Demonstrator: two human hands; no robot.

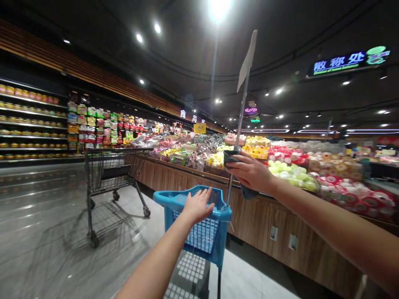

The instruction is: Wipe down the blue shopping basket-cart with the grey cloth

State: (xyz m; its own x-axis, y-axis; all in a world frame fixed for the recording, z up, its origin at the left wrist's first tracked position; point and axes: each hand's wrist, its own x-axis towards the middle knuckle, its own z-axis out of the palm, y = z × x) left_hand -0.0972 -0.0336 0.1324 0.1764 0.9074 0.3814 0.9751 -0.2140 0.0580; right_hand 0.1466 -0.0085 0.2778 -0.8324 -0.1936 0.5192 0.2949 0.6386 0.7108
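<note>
A small blue plastic shopping cart (pixel 192 197) stands in front of me. On its near rim lies my left hand (pixel 198 204), open, with the fingers stretched out and palm down. A thin metal pole (pixel 242 109) rises at the cart's right corner, leaning a little to the right, with a pale flag (pixel 248 60) at its top. My right hand (pixel 254 171) is closed on a dark cloth (pixel 231 158), which is wrapped around the pole at mid-height. Part of the cloth hangs below the hand.
A dark metal shopping cart (pixel 116 172) stands to the left. Behind the blue cart runs a wood-sided display counter (pixel 255 220), heaped with packaged goods (pixel 293 176). Shelves of jars (pixel 33 120) line the far left wall. Grey tiled floor (pixel 46 216) spreads at the left.
</note>
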